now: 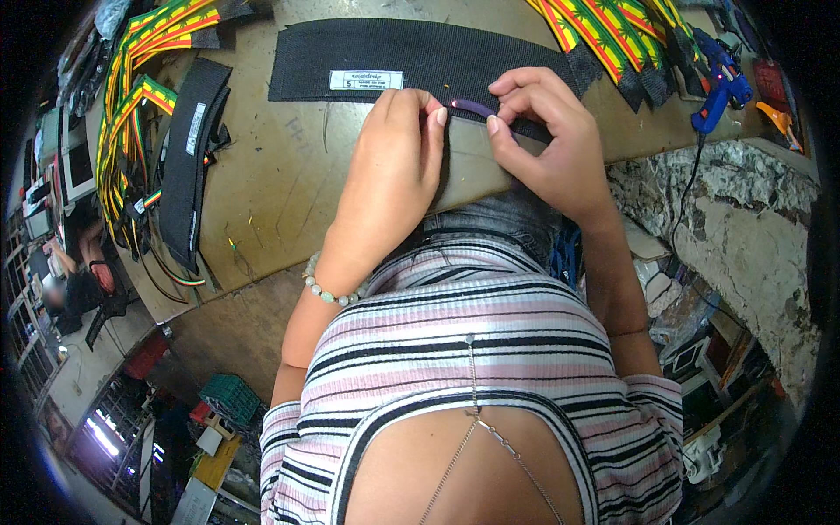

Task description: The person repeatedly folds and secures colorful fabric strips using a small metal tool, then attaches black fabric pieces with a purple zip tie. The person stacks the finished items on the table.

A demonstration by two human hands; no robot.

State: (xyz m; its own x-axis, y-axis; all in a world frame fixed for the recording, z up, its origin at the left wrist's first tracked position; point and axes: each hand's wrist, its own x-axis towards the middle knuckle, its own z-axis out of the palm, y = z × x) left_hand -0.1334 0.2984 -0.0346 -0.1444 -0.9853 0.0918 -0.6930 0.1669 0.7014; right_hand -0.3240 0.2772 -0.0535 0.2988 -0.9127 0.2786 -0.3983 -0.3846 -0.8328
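A wide black woven fabric piece point(420, 54) with a white label point(366, 80) lies across the table in front of me. My left hand point(398, 144) has its thumb and index finger pinched at the fabric's near edge, just right of the label. My right hand point(549, 131) is curled a little further right, thumb and fingertips closing on a slim, curved purple thing point(472, 108). That purple thing spans the gap between both hands along the fabric edge; its kind is not clear. Its left end, bright pink, is close to my left fingertips.
At the left lies a folded black labelled piece point(188, 166) beside bundled green, yellow and red printed straps point(131, 96). More such straps point(604, 39) lie at the far right, near a blue glue gun point(722, 83) with a hanging cord. An orange-handled tool point(779, 125) rests beyond it.
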